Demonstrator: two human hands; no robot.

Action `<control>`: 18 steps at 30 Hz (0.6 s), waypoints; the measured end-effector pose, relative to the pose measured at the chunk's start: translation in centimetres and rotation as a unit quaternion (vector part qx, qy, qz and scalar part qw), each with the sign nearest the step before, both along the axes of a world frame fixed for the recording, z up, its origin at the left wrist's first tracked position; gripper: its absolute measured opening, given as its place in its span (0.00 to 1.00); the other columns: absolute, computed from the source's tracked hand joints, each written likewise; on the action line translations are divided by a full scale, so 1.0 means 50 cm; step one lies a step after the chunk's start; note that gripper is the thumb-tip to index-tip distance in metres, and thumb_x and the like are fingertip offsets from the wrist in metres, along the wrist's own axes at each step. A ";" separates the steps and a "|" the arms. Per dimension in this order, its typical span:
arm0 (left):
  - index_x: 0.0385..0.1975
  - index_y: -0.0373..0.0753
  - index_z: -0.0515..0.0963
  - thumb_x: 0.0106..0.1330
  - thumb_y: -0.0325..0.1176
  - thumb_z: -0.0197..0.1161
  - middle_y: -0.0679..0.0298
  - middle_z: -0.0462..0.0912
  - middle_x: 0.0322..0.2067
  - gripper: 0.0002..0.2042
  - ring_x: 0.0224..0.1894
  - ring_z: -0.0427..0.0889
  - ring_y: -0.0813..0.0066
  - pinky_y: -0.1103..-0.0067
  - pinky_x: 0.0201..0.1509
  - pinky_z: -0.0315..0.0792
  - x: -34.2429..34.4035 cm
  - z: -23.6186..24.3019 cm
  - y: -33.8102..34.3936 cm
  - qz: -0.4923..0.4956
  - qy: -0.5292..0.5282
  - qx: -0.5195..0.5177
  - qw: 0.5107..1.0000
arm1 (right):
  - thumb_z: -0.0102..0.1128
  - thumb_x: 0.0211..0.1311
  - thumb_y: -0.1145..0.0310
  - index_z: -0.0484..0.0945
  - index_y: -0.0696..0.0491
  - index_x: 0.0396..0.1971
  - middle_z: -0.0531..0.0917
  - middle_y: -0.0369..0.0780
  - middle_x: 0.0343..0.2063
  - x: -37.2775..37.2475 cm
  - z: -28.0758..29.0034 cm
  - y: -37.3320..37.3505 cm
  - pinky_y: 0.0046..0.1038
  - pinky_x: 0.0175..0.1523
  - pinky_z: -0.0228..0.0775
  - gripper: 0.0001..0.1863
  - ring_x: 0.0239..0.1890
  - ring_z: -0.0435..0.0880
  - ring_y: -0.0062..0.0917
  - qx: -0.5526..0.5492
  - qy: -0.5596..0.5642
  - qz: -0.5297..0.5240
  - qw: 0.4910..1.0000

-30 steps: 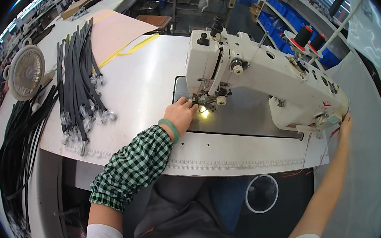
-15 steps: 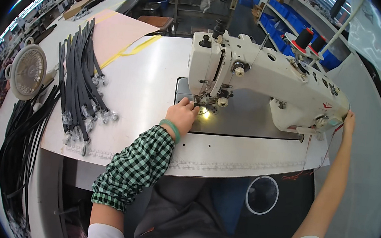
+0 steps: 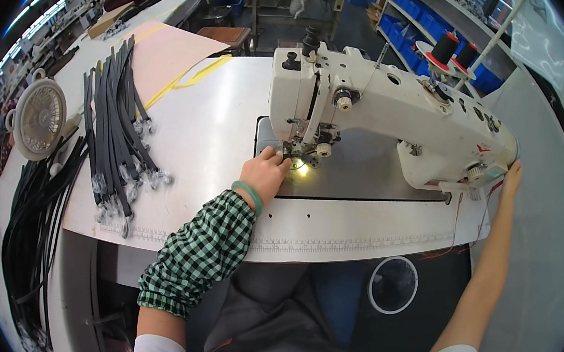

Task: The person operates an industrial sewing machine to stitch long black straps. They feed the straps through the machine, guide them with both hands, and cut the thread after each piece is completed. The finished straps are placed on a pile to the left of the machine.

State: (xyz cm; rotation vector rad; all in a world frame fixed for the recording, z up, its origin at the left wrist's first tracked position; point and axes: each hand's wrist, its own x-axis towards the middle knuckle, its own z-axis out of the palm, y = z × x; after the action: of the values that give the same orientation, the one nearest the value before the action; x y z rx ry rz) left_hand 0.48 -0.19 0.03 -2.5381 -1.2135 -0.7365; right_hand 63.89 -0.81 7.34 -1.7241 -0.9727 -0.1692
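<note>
A white sewing machine [image 3: 385, 108] stands on the table, its lamp lighting the needle area [image 3: 300, 167]. Close against the presser foot, my left hand [image 3: 265, 173] has its fingers pinched together over the metal bed plate. Something small and dark shows at those fingertips, mostly hidden by them and by the foot. My right arm reaches out to the machine's far right end, where my right hand [image 3: 513, 178] curls around the handwheel; its fingers are largely hidden behind it. A checked sleeve cover [image 3: 202, 250] and a green bangle [image 3: 249, 194] are on my left arm.
Dark grey straps [image 3: 113, 110] with clear-wrapped ends lie left of the machine. Black straps [image 3: 37, 219] hang over the table's left edge beside a small fan [image 3: 39, 119]. Pink sheet [image 3: 171, 54] lies behind; thread cones [image 3: 444, 49] stand at back right.
The whole view has shifted slightly, with the machine now a little further left in the picture. Both hands keep their places at the needle area and handwheel.
</note>
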 end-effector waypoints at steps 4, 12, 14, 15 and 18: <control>0.35 0.40 0.75 0.44 0.25 0.56 0.66 0.77 0.37 0.15 0.41 0.72 0.72 0.80 0.38 0.72 -0.003 0.009 -0.001 0.027 0.026 -0.067 0.997 | 0.36 0.63 0.51 0.68 0.60 0.40 0.75 0.40 0.32 -0.017 -0.001 -0.001 0.25 0.40 0.63 0.24 0.34 0.71 0.23 -0.011 0.059 -0.019 0.998; 0.31 0.39 0.75 0.48 0.27 0.54 0.66 0.75 0.32 0.09 0.40 0.71 0.72 0.81 0.35 0.72 0.004 0.004 -0.002 0.018 0.022 -0.025 0.999 | 0.33 0.65 0.55 0.66 0.59 0.45 0.75 0.41 0.38 -0.037 -0.082 -0.022 0.24 0.42 0.64 0.23 0.40 0.73 0.27 0.115 0.081 0.004 0.990; 0.29 0.38 0.74 0.49 0.28 0.54 0.66 0.75 0.28 0.07 0.38 0.71 0.71 0.81 0.35 0.72 -0.009 -0.004 -0.002 0.018 0.010 0.000 1.000 | 0.34 0.65 0.55 0.65 0.59 0.46 0.75 0.41 0.38 -0.089 -0.076 -0.004 0.25 0.43 0.64 0.23 0.41 0.72 0.27 0.154 0.111 0.017 0.982; 0.29 0.38 0.74 0.49 0.28 0.54 0.66 0.75 0.29 0.07 0.38 0.71 0.71 0.81 0.35 0.72 -0.008 -0.004 -0.002 0.015 0.008 -0.003 1.000 | 0.34 0.65 0.55 0.65 0.59 0.47 0.75 0.41 0.38 -0.100 -0.061 -0.007 0.26 0.43 0.64 0.23 0.42 0.72 0.28 0.177 0.118 0.019 0.977; 0.29 0.38 0.74 0.49 0.28 0.54 0.66 0.75 0.29 0.07 0.38 0.71 0.71 0.81 0.35 0.72 -0.001 0.000 0.001 0.011 0.010 -0.004 1.000 | 0.34 0.64 0.53 0.66 0.58 0.43 0.74 0.40 0.36 -0.050 -0.069 0.004 0.27 0.45 0.64 0.23 0.41 0.72 0.27 0.194 0.202 0.074 0.957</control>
State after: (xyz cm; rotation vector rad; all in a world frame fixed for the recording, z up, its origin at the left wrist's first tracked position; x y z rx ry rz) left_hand 0.41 -0.13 0.01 -2.5276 -1.2375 -0.7014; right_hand 61.37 -0.59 3.90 -1.2546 -0.7044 0.0861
